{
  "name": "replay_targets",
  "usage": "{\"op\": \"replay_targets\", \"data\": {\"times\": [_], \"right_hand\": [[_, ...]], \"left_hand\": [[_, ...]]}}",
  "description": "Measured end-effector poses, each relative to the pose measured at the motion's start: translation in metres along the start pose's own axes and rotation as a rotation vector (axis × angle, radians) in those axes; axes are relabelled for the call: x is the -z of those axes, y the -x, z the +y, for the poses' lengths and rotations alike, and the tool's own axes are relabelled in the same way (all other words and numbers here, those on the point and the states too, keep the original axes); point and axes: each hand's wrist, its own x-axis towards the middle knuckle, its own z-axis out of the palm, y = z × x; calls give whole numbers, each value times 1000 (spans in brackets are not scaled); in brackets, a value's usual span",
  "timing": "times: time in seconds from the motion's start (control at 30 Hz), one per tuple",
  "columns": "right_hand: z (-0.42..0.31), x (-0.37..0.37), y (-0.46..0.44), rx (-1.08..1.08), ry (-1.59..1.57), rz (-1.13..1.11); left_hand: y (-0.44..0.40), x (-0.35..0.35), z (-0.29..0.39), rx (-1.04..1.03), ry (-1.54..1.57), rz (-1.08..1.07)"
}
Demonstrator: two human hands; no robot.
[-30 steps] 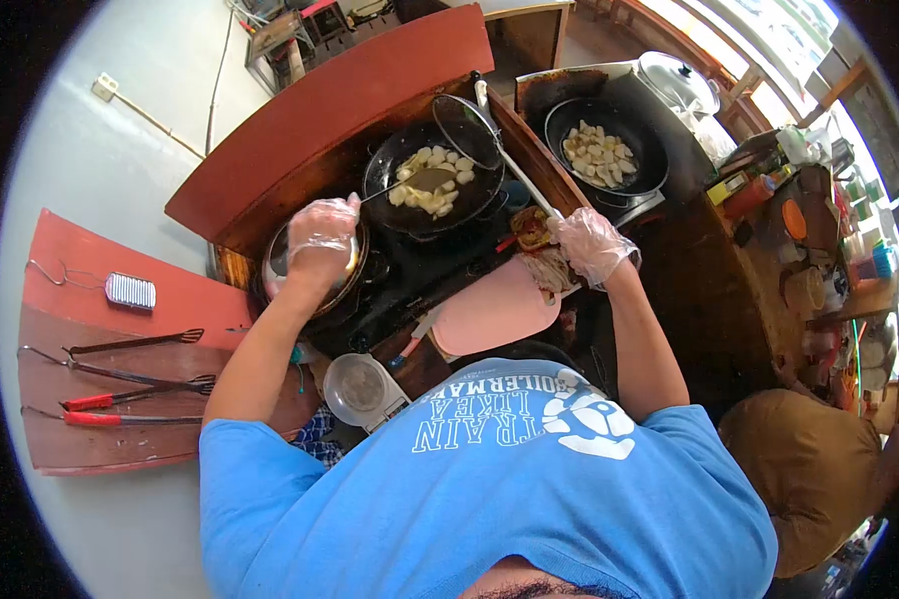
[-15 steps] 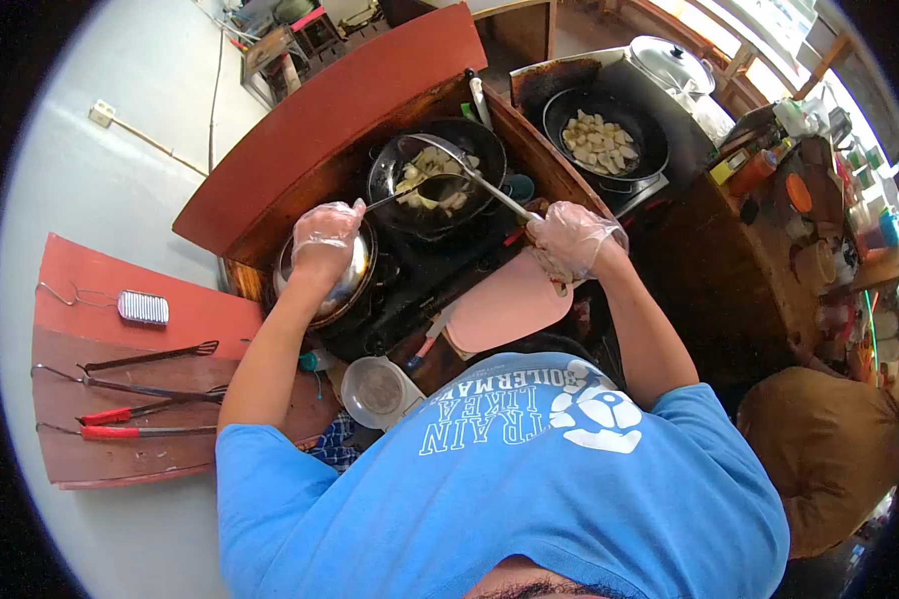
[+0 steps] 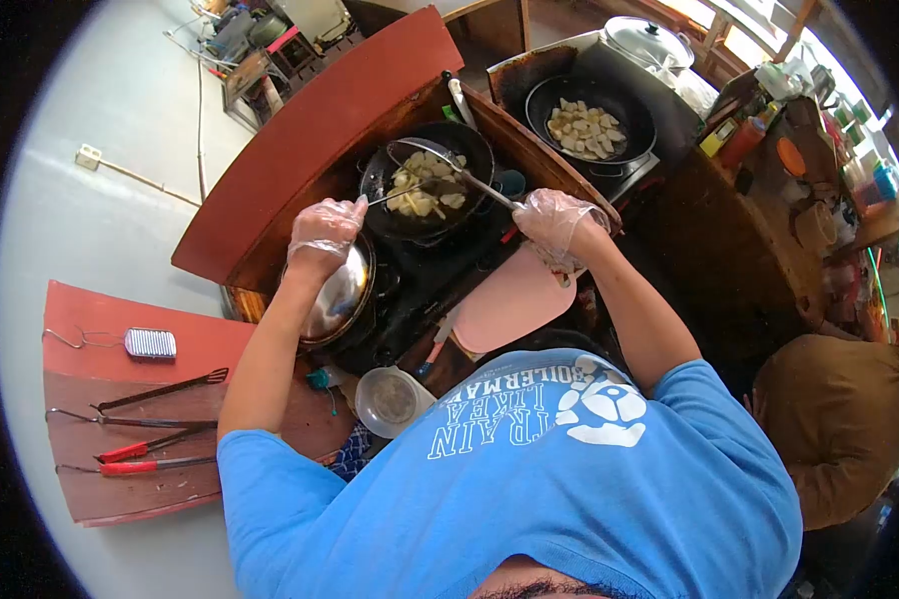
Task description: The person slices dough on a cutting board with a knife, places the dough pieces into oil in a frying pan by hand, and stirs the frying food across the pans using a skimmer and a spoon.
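A clear plastic glove covers each of my hands. My left hand (image 3: 327, 232) is closed round the handle of a ladle (image 3: 436, 187), whose bowl is among pale pieces of food (image 3: 415, 198) in the black wok (image 3: 375, 180). From the right, my right hand (image 3: 557, 225) grips the long handle of a round strainer (image 3: 479, 185); its rim is over the same wok, close to the ladle. Below my left hand stands a pot with a shiny lid (image 3: 338, 299). A pink cutting board (image 3: 517, 304) lies below my right hand.
A second wok (image 3: 636, 140) with pale pieces (image 3: 584, 130) stands at the upper right, near a metal lid (image 3: 649, 42). Tongs (image 3: 155, 464) and a grater (image 3: 151, 342) are on the red panel (image 3: 85, 379) at left. Another person in brown (image 3: 834, 424) is at lower right.
The strainer has come down from the wok's right side to over the food, and my right hand has moved left with it. The ladle has shifted within the wok. The camera view has turned somewhat.
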Motion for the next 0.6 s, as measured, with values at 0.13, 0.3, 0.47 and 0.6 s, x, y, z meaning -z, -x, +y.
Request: {"op": "replay_targets", "data": {"times": [0.13,0.3,0.47,0.6], "right_hand": [[3,-6,-4,-20,-42,8],[3,-6,-7,-29,-45,10],[-16,9,10,-237,-307,192],[-6,-25,-2,-103,-120,284]], "left_hand": [[-17,-9,1,-81,59,110],[-41,-14,0,-151,79,14],[-54,-25,-9,-103,82,-226],[-49,-51,-30,14,195,-387]]}}
